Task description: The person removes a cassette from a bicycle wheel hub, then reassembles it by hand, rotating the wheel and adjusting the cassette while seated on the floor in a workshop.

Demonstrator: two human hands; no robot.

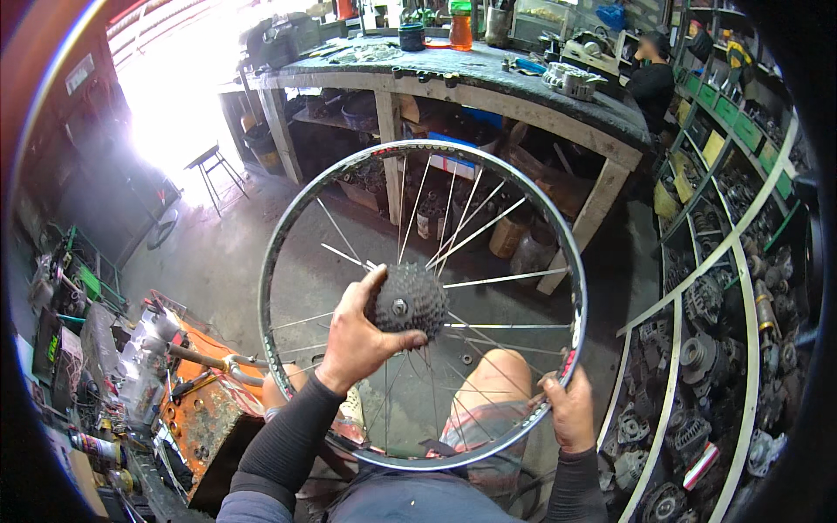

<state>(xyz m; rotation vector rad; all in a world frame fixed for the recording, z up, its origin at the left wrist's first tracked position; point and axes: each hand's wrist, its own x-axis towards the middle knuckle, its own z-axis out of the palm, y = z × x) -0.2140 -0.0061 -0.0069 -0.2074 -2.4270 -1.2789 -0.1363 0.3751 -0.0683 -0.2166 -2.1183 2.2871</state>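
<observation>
A bicycle wheel (429, 147) without a tyre stands in front of me, its lower rim at my lap. My left hand (352, 338) grips the dark rear cassette (417, 289) at the hub, thumb along its lower edge and a finger at its upper left. Around the lower right of the rim, my right hand (568, 408) is closed, part of its fingers hidden behind it. Silver spokes (501, 281) fan out unevenly from the hub, with wide gaps between some. One spoke at the upper left ends short of the rim.
A long workbench (349, 63) with bottles and parts stands ahead. Shelves of metal parts (697, 349) line the right side. At my left lies an orange metal box (205, 418) with tools on it. A stool (212, 174) and a person (652, 83) are farther off.
</observation>
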